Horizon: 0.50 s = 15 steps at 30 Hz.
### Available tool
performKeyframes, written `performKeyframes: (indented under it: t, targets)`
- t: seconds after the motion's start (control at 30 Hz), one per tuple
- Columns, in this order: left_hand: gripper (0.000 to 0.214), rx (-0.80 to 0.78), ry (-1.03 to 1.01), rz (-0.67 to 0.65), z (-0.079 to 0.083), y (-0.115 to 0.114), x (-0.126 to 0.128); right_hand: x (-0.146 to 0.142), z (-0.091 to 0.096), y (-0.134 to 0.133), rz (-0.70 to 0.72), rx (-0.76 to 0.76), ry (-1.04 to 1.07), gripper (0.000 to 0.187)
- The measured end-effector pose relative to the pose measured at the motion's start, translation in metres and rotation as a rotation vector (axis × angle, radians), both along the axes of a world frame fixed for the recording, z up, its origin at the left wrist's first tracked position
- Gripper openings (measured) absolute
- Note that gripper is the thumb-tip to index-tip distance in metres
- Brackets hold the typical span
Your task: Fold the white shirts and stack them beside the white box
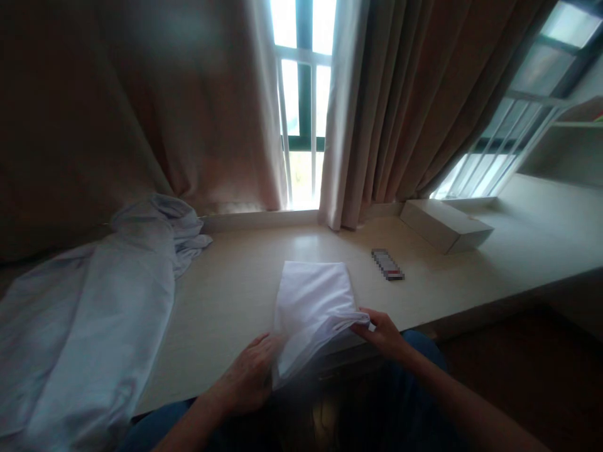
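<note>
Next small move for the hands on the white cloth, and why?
I'd probably draw the near edge straight between both hands. The right hand pinches a bunched right corner, the left hand is at the near left corner, and that edge slants between them, while the far part of the white cloth lies spread on the table.

No writing, label, brand or number can be read anywhere. Right of centre, the small oblong item (387, 264) lying on the bench (226, 295) is pixelated, so any marking on it is illegible.
</note>
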<state>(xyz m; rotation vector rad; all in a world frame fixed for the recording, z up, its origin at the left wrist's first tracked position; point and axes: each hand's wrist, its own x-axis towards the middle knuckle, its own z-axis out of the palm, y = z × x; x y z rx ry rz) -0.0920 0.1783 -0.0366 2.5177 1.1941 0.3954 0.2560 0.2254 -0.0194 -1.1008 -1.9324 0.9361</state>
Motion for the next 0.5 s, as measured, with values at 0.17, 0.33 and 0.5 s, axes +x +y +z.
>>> performKeyframes:
  t: [0.17,0.33,0.5]
  targets:
    - [0.060,0.036,-0.057,0.026,-0.005,0.008,0.009,-0.003,-0.001,0.015,0.017,-0.184,0.210,0.035]
    - [0.029,-0.049,-0.170,-0.033,0.008,0.015,0.008,0.006,-0.001,0.022,0.081,-0.358,0.285,0.038]
    - [0.030,-0.092,-0.333,-0.042,0.028,0.018,0.009,0.019,-0.001,0.031,0.173,-0.494,0.364,0.039]
